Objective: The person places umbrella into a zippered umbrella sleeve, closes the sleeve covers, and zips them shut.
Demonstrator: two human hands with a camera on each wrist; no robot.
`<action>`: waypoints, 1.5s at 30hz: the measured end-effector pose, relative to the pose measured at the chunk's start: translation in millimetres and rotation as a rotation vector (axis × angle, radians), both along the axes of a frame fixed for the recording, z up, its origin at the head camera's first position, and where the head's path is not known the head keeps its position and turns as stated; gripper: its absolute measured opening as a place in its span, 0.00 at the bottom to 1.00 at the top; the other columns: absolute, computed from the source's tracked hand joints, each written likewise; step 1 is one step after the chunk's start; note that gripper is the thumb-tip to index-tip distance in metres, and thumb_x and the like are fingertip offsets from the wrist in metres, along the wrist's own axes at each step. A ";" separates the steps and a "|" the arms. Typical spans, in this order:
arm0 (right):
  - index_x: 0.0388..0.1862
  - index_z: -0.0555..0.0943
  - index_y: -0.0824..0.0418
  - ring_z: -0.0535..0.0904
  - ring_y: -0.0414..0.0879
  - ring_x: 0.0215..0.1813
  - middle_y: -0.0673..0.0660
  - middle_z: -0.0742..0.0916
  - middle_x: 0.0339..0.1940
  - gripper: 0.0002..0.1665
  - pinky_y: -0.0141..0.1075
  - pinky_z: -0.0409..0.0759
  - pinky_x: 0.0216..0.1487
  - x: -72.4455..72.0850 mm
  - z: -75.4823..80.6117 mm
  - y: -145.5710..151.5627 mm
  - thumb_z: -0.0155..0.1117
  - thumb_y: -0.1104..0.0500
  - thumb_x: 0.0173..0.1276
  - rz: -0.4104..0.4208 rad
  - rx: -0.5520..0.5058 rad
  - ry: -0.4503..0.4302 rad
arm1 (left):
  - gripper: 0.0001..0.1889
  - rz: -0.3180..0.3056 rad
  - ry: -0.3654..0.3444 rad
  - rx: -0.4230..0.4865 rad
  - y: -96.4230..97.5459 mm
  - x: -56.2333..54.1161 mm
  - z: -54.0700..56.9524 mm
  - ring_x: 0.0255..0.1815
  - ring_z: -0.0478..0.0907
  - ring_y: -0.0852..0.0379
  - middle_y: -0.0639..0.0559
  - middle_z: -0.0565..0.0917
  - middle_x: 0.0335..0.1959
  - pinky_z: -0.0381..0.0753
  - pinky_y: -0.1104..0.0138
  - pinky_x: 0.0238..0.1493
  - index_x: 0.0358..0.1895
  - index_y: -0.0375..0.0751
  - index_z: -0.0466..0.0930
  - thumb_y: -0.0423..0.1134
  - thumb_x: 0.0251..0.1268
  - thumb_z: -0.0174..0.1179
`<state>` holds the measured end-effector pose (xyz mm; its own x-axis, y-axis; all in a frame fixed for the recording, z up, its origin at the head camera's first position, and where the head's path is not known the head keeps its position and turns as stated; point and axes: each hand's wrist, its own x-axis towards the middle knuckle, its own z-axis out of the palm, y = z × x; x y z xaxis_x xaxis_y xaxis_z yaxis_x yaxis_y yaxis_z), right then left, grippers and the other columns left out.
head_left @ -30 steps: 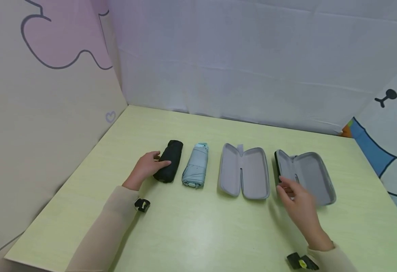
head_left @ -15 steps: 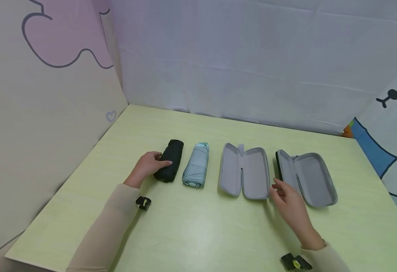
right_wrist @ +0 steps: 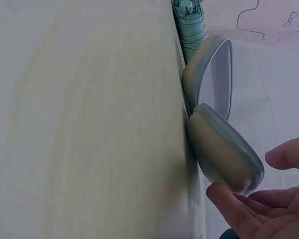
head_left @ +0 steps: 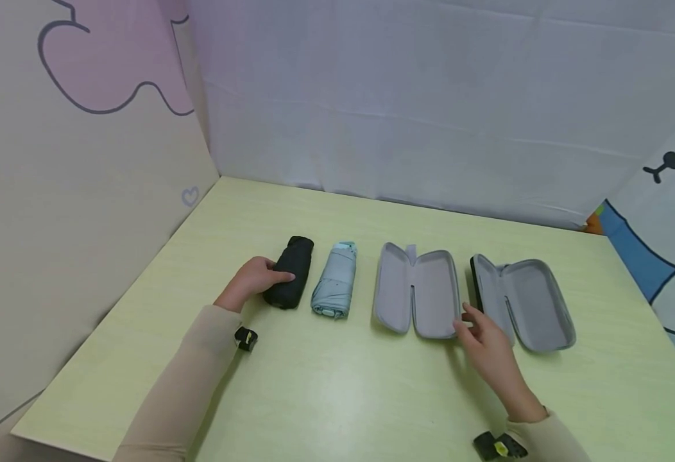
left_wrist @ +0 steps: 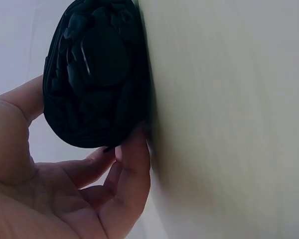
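Observation:
A black folded umbrella (head_left: 289,273) lies at the left of the row, and my left hand (head_left: 253,277) holds it with the thumb on top. The left wrist view shows the end of the umbrella (left_wrist: 97,74) between thumb and curled fingers. Beside it rests a light blue folded umbrella (head_left: 334,280). A grey hard case (head_left: 434,292) lies unfolded in the middle. My right hand (head_left: 490,346) is at its right edge, fingers loosely bent. In the right wrist view, thumb and fingertips stand either side of the corner of the case (right_wrist: 224,154), with a gap at the thumb.
A second unfolded grey case (head_left: 539,305), dark on its outer left side, lies at the right, partly behind my right hand. The pale yellow-green table (head_left: 326,385) meets a white cloth backdrop (head_left: 401,115) at the back. Printed panels stand at both sides.
My right hand has moved left, from the right-hand case to the right edge of the middle case. The left hand stays on the black umbrella.

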<state>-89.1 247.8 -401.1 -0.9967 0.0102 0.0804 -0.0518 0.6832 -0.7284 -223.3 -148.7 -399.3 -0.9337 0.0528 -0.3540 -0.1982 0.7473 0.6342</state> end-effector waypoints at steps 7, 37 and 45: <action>0.65 0.62 0.75 0.80 0.57 0.45 0.71 0.77 0.53 0.29 0.33 0.77 0.34 -1.7 -1.6 0.2 0.52 0.58 0.72 -0.020 -0.020 -0.049 | 0.37 0.008 -0.004 -0.004 3.0 0.1 2.7 0.58 0.67 0.38 0.31 0.67 0.60 0.70 0.51 0.54 0.62 0.25 0.63 0.51 0.58 0.61; 0.64 0.63 0.76 0.81 0.56 0.43 0.71 0.78 0.51 0.27 0.29 0.77 0.37 -4.0 -5.6 2.0 0.52 0.62 0.71 -0.040 -0.082 -0.087 | 0.36 0.077 -0.041 0.125 1.9 -4.0 -5.9 0.53 0.71 0.42 0.32 0.70 0.57 0.73 0.55 0.51 0.59 0.23 0.67 0.48 0.54 0.65; 0.64 0.64 0.75 0.80 0.57 0.45 0.71 0.78 0.52 0.27 0.30 0.77 0.38 -2.6 -4.0 -0.2 0.52 0.61 0.71 -0.052 -0.086 -0.090 | 0.36 0.127 -0.052 0.201 1.2 -5.7 -10.1 0.53 0.71 0.43 0.33 0.70 0.58 0.73 0.56 0.51 0.60 0.25 0.66 0.46 0.53 0.67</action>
<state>-91.7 247.6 -405.1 -0.9978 0.0655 -0.0123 0.0502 0.6177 -0.7848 -229.1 -147.5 -409.4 -0.9181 0.0107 -0.3963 -0.3188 0.5741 0.7541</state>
